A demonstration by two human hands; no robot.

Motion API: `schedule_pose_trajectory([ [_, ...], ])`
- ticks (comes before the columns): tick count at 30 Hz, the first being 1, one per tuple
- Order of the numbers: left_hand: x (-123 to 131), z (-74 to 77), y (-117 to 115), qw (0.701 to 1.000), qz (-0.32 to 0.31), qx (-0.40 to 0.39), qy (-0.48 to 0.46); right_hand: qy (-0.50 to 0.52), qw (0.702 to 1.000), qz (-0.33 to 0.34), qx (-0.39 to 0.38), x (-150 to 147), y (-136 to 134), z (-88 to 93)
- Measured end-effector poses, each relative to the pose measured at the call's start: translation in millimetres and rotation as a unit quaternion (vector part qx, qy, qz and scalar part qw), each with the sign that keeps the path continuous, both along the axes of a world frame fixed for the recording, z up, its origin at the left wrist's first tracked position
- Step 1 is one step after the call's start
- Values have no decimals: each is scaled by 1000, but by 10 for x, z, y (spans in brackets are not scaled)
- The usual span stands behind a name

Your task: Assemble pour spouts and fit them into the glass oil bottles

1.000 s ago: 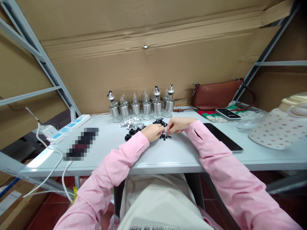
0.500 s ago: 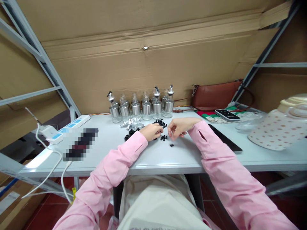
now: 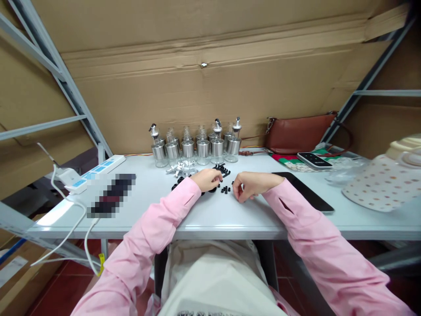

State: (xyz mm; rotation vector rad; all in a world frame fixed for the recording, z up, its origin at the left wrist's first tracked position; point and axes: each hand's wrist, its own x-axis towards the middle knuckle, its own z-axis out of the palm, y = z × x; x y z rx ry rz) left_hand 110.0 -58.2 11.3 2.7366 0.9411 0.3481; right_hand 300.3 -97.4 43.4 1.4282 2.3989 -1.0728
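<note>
My left hand (image 3: 206, 179) rests on the white table (image 3: 230, 210), fingers curled over a black ring-shaped part that is mostly hidden. My right hand (image 3: 247, 186) sits just to its right, fingers curled down in a pinch on the tabletop; what they hold is hidden. Between the two hands lies a cluster of small black plugs (image 3: 225, 189). A black comb-like strip of parts (image 3: 222, 168) lies just beyond. Small white spout pieces (image 3: 180, 167) are scattered behind my left hand. Several glass bottles with steel sleeves (image 3: 197, 148) stand in a row at the back.
A white power strip (image 3: 95, 170) with trailing cables lies at the left. A black tablet (image 3: 307, 192), a phone (image 3: 313, 159) on a patterned cloth, a brown bag (image 3: 297, 131) and a dotted cream container (image 3: 383, 180) sit at the right. Cardboard sheets back the table.
My right hand has drawn back toward me and to the right, away from the black strip, and closed down over the spot where a single black plug lay. The left hand barely moved.
</note>
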Motion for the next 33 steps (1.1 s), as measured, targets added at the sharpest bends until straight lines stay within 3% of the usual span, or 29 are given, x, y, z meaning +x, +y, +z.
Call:
schedule_pose_trajectory([
  [6, -7, -67, 15, 998, 42, 39, -8, -39, 998, -20, 45, 29, -38, 206],
  [12, 96, -146, 34, 996, 11, 76, 55, -37, 993, -109, 26, 58, -104, 9],
  [16, 140, -134, 39, 996, 32, 60, 66, -41, 995, -81, 42, 74, -81, -19],
  [20, 148, -141, 8, 995, 69, 53, 39, -79, 990, -74, 91, 43, 24, 113],
  [24, 130, -158, 4, 995, 79, 47, 25, -19, 990, -92, 108, 27, 251, 189],
  [29, 117, -147, 35, 993, 108, 34, -44, 67, 989, -90, 97, 91, 511, 13],
  [33, 110, -153, 64, 991, 87, 27, -94, 108, 987, -99, 71, 168, 597, -155],
])
